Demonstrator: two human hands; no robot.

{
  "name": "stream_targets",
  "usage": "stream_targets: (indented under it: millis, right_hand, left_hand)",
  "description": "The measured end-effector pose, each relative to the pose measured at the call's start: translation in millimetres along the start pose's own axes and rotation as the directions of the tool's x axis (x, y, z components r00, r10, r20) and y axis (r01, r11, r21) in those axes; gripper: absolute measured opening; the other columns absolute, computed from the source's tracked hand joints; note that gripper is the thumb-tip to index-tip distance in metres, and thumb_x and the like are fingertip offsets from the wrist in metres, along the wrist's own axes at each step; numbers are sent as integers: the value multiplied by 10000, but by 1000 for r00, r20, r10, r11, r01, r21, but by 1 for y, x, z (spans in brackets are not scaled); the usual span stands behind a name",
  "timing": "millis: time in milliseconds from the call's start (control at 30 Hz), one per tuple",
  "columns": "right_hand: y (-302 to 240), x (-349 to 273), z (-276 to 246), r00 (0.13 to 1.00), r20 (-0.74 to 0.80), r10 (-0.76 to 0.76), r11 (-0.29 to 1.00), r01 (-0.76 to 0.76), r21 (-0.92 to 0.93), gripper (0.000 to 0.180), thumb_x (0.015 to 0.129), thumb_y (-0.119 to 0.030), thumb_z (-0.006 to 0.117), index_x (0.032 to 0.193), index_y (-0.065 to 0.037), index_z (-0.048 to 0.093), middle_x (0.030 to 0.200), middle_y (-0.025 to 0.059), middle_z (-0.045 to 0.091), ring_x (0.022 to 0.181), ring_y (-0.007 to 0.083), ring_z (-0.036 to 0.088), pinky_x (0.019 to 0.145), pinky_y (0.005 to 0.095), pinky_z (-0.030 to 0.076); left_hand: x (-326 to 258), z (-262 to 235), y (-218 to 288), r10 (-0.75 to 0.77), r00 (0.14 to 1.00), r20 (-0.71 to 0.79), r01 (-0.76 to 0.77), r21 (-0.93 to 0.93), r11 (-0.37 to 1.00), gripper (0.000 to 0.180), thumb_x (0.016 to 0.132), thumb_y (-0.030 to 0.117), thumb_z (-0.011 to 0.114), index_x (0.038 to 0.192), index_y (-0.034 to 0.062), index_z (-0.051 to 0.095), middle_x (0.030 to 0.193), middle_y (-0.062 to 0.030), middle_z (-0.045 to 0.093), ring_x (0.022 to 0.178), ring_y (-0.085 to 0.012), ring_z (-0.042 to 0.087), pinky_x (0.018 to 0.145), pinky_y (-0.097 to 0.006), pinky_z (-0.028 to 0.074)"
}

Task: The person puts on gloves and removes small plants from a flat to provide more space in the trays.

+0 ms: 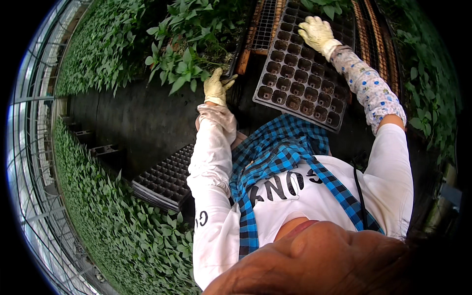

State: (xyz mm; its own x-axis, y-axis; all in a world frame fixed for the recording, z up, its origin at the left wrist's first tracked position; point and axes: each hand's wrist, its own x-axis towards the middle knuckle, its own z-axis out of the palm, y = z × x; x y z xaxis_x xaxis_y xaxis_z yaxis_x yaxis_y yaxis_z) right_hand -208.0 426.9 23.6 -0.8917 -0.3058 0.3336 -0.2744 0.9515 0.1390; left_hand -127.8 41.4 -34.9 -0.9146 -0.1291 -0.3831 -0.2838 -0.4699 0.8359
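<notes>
A black plastic seedling tray [295, 73] slants in front of me, its near corner by my checked apron. Most of its cells show only a little dark soil. My right hand [317, 34], in a pale yellow glove, rests on the far part of this tray with its fingers apart. Some green leaves [329, 7] stand at the tray's far end. My left hand [217, 89], gloved alike, is at the near edge of a planted bed of leafy seedlings [186, 68]. Its thumb is spread from the fingers, and the leaves partly cover the fingertips.
A stack of black cell trays [164, 177] lies low at my left. Dense rows of green seedlings [110, 44] line the left and the right side. Wooden slats and wire mesh [265, 27] support the trays ahead. Concrete blocks [104, 149] stand on the dark ground cover [137, 120].
</notes>
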Motion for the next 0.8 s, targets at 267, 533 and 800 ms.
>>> stream_targets:
  millis: [267, 533, 800]
  right_hand:
    - [-116, 106, 31, 960, 204, 190, 690, -278, 669, 550, 963, -430, 597, 1244, 43, 611, 1227, 238, 632, 1233, 387, 574, 1030, 431, 482]
    - [-168, 169, 43, 774, 305, 555, 590, -625, 512, 390, 911, -313, 682, 1120, 15, 702, 1111, 185, 725, 992, 335, 737, 810, 464, 591]
    - [-147, 169, 47, 813, 220, 539, 576, -547, 608, 224, 923, -230, 643, 988, -43, 749, 1049, 180, 736, 952, 369, 719, 784, 454, 580]
  left_hand:
    - [-54, -12, 15, 20, 996, -86, 24, 475, 880, 690, 951, 443, 670, 1422, -25, 483, 1402, -253, 527, 1297, -367, 539, 978, -484, 520]
    - [-138, -57, -10, 571, 652, 499, -439, 862, -252, 524, 905, 298, 684, 1331, 6, 592, 1247, -252, 630, 1201, -426, 566, 1047, -502, 429]
    - [-127, -41, -1, 601, 700, 385, -475, 880, -11, 458, 891, 300, 716, 1257, 31, 668, 1213, -166, 679, 1127, -341, 612, 1008, -436, 474]
